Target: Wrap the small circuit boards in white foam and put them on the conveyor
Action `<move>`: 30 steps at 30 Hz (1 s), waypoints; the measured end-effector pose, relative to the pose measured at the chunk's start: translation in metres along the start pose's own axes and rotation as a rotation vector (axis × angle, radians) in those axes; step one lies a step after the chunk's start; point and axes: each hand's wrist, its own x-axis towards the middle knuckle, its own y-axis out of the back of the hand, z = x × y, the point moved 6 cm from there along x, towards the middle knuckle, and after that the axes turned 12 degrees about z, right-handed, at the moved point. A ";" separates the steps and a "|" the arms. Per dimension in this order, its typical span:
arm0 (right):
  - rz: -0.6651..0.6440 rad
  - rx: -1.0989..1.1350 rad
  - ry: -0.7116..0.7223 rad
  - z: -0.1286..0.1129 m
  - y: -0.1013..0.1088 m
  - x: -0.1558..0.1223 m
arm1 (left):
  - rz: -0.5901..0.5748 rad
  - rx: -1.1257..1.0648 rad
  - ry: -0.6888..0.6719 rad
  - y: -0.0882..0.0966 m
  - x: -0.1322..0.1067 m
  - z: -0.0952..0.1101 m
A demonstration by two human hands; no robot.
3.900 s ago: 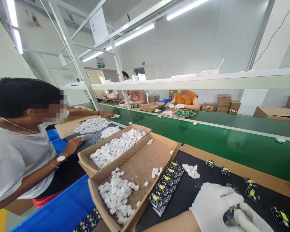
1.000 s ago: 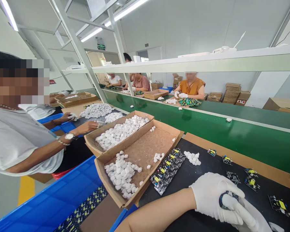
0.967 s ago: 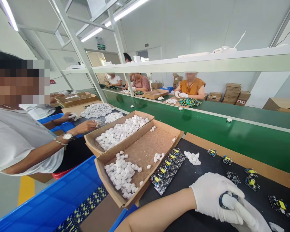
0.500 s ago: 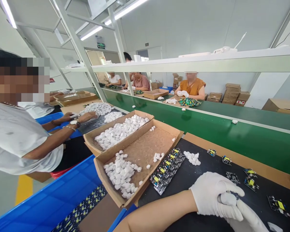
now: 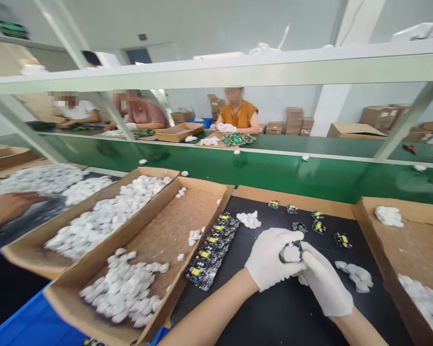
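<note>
The bare left forearm (image 5: 214, 310) is extended forward and slanted rightward, the right forearm (image 5: 357, 327) slanted leftward. The left hand (image 5: 269, 262) and the right hand (image 5: 328, 283), both gloved in white, are held together, the left with its fingers (image 5: 291, 235) curled, the right tilted towards it.

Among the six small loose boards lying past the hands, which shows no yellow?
The board just beyond the left hand; the other five boards each show a yellow block.
</note>
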 end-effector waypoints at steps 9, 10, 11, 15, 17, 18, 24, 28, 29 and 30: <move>-0.011 0.175 -0.030 -0.015 -0.008 -0.007 | 0.016 -0.139 0.021 -0.001 -0.004 0.005; -0.006 0.168 -0.020 -0.017 -0.008 -0.007 | 0.027 -0.151 0.010 0.001 -0.004 0.007; -0.004 0.146 -0.006 -0.019 -0.008 -0.008 | 0.033 -0.158 -0.005 0.002 -0.004 0.009; -0.040 0.053 0.013 -0.028 -0.012 -0.011 | 0.040 -0.162 -0.038 0.001 -0.005 0.012; -0.053 0.073 -0.010 -0.028 -0.013 -0.011 | 0.026 -0.164 -0.013 -0.001 -0.006 0.011; -0.054 0.087 -0.018 -0.027 -0.013 -0.011 | 0.011 -0.167 0.000 -0.002 -0.006 0.011; -0.048 -0.025 0.057 -0.021 -0.010 -0.009 | -0.007 -0.158 -0.021 -0.002 -0.005 0.015; -0.046 -0.123 0.149 -0.029 -0.011 -0.009 | 0.087 -0.104 -0.116 0.002 -0.006 0.016; -0.053 -0.146 0.171 -0.033 -0.012 -0.010 | 0.107 -0.090 -0.146 0.003 -0.006 0.016; -0.052 -0.183 0.185 -0.035 -0.013 -0.010 | 0.125 -0.077 -0.174 0.003 -0.007 0.017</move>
